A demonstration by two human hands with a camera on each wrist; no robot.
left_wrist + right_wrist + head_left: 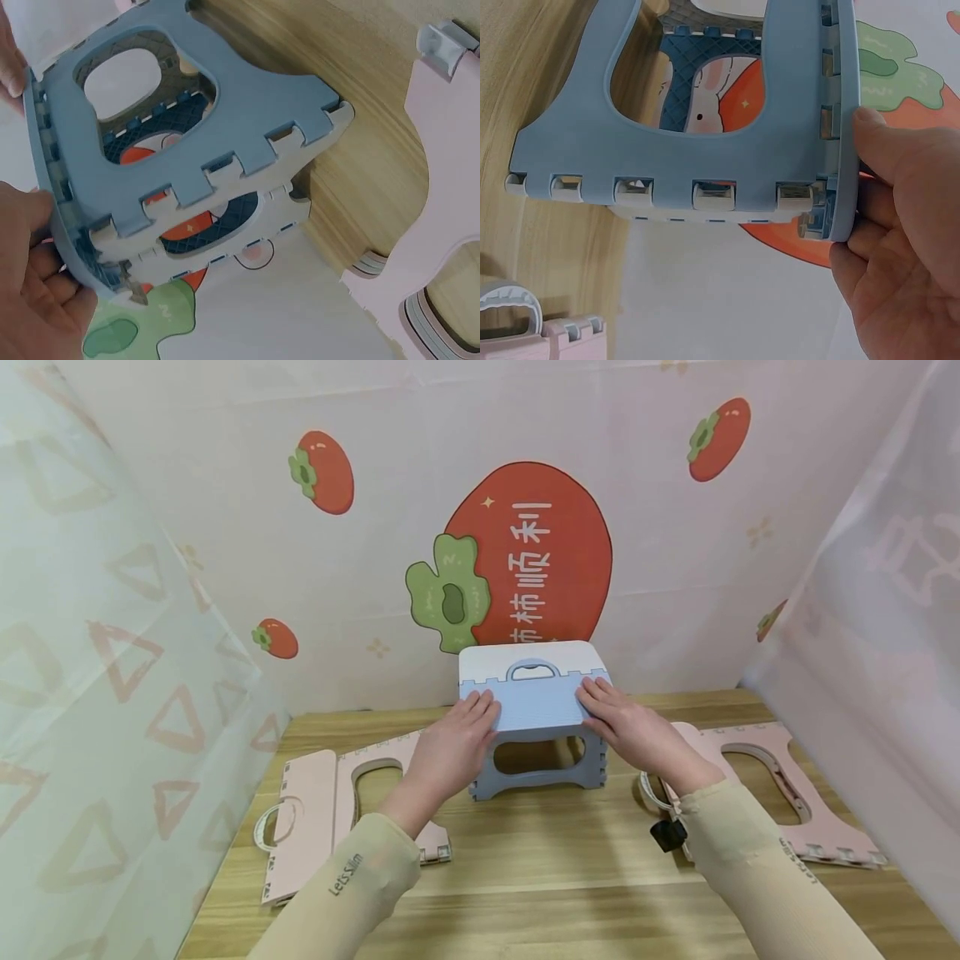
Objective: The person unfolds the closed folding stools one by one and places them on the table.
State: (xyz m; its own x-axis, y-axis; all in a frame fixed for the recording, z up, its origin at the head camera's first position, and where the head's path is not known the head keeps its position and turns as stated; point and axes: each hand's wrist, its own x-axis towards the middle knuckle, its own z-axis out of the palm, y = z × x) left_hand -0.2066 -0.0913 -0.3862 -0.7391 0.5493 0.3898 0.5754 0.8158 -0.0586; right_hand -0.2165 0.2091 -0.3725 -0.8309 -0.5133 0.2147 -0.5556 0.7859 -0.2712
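Note:
A blue and white folding step stool [536, 706] stands unfolded on the table, its top facing up and its blue side panel [262, 97] facing me. My left hand [457, 743] grips the left side of the top, and in the left wrist view its fingers [64, 292] bend at the rim. At the right side, my right hand [637, 731] holds the top's edge. The right wrist view has its thumb [881, 142] against the rim, the other fingers curled beyond it and partly hidden. A blue carry handle [532, 667] sits in the middle of the top.
Pink folded stools [311, 827] with a white handle lie left on the wooden table [540, 893], partly behind my left arm. More pink stools [810, 785] lie right, beside my right forearm. A small black object [668, 835] is near that wrist. Printed curtains [375, 568] enclose back and sides.

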